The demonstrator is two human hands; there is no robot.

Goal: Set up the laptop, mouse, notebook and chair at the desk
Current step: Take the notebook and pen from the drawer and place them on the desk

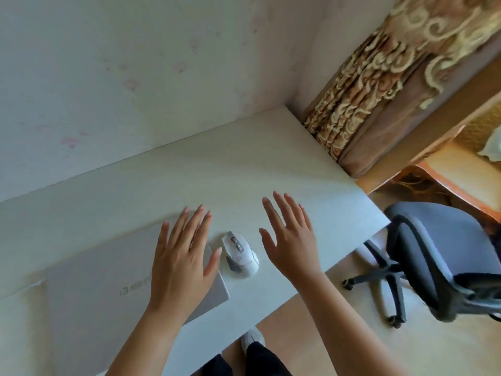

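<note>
Head view, only one. White desk (238, 169) ran along the wall (108, 63), its right end stopping just short of a patterned curtain (360, 104). Closed silver laptop (108, 278) lay flat at the near left part of the desk, lid down, its right corner close to the near desk edge. White mouse (240, 252) sat just right of the laptop, apart from it by a thin gap, well inside the desk edges. Left hand (181, 256) was spread wide, palm down, above the laptop's right part, thumb tip near the mouse; contact with the lid could not be told. Right hand (291, 237) was also spread wide, holding nothing, over bare desk just right of the mouse, not touching it. Far half of the desk and its right end were bare. Grey swivel chair (439, 256) stood on the floor (339, 335) off the desk's right near corner, turned away, its wheeled base near the desk edge. Notebook not seen. A shoe (252, 339) and dark trouser leg showed below the near edge.
</note>
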